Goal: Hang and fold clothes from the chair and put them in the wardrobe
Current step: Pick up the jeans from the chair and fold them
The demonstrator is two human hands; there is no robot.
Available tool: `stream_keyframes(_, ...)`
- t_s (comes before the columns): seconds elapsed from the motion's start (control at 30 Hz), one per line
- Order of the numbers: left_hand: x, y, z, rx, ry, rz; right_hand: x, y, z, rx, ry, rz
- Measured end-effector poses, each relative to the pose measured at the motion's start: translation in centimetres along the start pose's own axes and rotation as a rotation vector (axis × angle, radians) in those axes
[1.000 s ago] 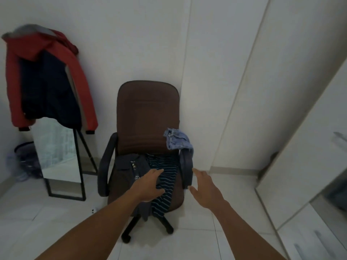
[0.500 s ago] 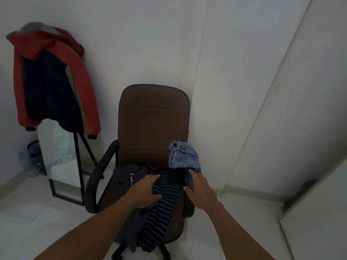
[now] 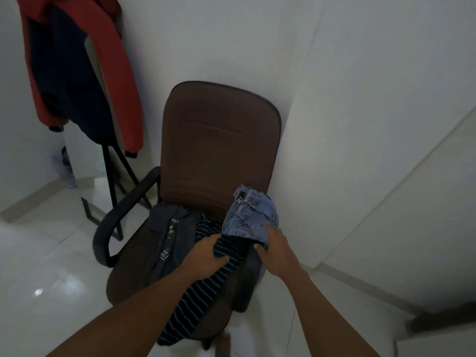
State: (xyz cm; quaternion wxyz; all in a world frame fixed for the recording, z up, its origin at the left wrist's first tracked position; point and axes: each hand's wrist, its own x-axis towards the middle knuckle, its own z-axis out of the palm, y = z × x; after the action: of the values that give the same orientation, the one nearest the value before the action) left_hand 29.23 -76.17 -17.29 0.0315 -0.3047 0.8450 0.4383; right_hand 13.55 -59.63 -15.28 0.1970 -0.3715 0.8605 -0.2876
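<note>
Head view: our left hand [image 3: 206, 253] curls fingers and thumb into the striped shirt [image 3: 195, 300], which we judge soft and light, draped toward six o'clock off the chair [image 3: 219, 140] seat, while our right hand [image 3: 277, 251] pinches the hem of the stiffer denim garment [image 3: 251, 217] on the armrest [image 3: 248, 284] at two o'clock.

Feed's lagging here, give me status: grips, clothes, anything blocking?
Left grip holds striped shirt on chair. Right grip pinches blue denim garment over armrest. Dark grey shirt alongside; nothing blocking.
</note>
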Motion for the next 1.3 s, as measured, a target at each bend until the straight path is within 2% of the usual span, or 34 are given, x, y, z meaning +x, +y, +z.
stream_keyframes(0.3, 10.9, 2.4, 0.6, -0.182, 0.074, -0.044, 12.5, 3.6, -2.5, -0.074, -0.129, -0.035)
stream_keyframes(0.47, 14.9, 1.8, 0.6, -0.221, 0.102, -0.143, 20.4, 6.5, -1.0, -0.116, -0.257, -0.058)
stream_keyframes(0.6, 18.0, 1.0, 1.5, -0.220, 0.153, -0.270, 24.8, 4.3, -1.6, -0.244, -0.357, -0.143)
stream_keyframes(0.77, 22.2, 0.4, 3.5, -0.074, 0.189, -0.446, 32.2, 4.2, -1.7, -0.497, -0.547, -0.443)
stream_keyframes(0.97, 25.7, 0.0, 5.2, -0.077, 0.193, -0.634, 39.8, 4.3, -0.8, -0.903, -0.818, -0.815)
stream_keyframes(1.07, 26.3, 0.1, 5.7, -0.116, 0.161, -0.612, 41.5, 4.5, -0.5, -1.061, -0.935, -0.966)
stream_keyframes(1.17, 25.9, 0.1, 6.7, -0.031, 0.124, -0.571, 42.6, 5.1, 0.2, -1.231, -0.871, -1.222)
stream_keyframes(1.3, 24.7, 0.4, 7.7, 0.127, 0.101, -0.490, 43.6, 5.5, 0.3, -1.248, -0.914, -1.325)
